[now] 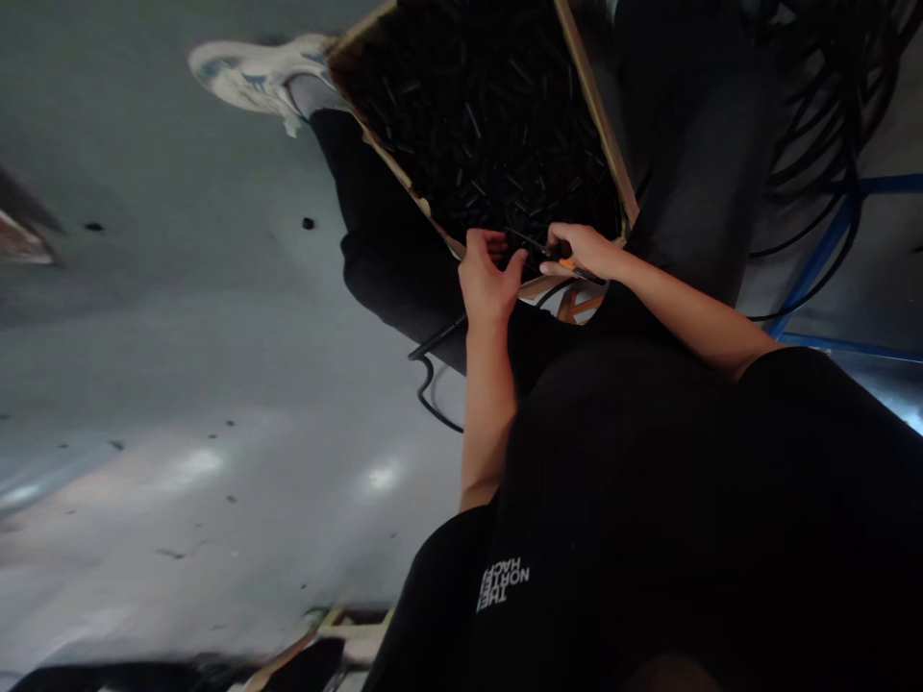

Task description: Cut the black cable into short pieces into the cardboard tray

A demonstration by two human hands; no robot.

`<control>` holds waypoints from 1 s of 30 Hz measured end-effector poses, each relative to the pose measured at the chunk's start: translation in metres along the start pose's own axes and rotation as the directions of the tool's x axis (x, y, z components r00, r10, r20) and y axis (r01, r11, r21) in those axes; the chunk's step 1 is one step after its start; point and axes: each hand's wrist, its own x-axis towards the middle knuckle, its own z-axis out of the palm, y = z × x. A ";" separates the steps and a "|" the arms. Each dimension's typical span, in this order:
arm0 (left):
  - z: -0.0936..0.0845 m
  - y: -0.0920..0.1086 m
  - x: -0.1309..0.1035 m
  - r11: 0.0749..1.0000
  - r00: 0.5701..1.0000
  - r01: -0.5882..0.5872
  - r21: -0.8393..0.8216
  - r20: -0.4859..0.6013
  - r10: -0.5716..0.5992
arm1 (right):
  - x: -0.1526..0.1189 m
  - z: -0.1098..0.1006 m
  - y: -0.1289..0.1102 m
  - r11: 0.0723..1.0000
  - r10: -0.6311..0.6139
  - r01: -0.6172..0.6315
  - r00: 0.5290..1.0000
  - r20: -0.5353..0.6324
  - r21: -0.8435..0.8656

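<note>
Over the near corner of a cardboard box (598,106), both hands work close together. My right hand (587,252) is closed around a slim hand tool with an orange-and-black handle (567,263); its narrow dark end points toward the left hand. I cannot make out the tool's exact kind. My left hand (491,274) has its fingers curled and thumb bent in near that tip. Whatever it pinches is lost against the black contents. Many short black tube-like pieces (476,115) fill the box. A black cable (436,338) runs by my left forearm and leg.
The box sits between my legs, with a white shoe (252,75) to its left. Coiled black cables (829,125) hang at the right beside a blue metal frame (814,259). Small black scraps (309,223) dot the grey floor (216,336).
</note>
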 end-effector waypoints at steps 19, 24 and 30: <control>0.008 -0.005 -0.001 0.995 0.986 -0.094 0.013 0.142 0.091 | -0.002 0.004 0.003 0.992 -0.104 0.105 0.994 0.023 -0.071; -0.004 -0.005 0.002 0.997 0.977 -0.054 -0.061 0.203 0.066 | -0.004 0.001 0.001 0.992 -0.023 0.022 1.000 -0.010 -0.127; -0.014 -0.018 0.014 0.978 0.948 -0.065 -0.199 0.293 0.123 | 0.003 0.006 0.012 0.974 -0.197 0.197 0.980 0.014 -0.110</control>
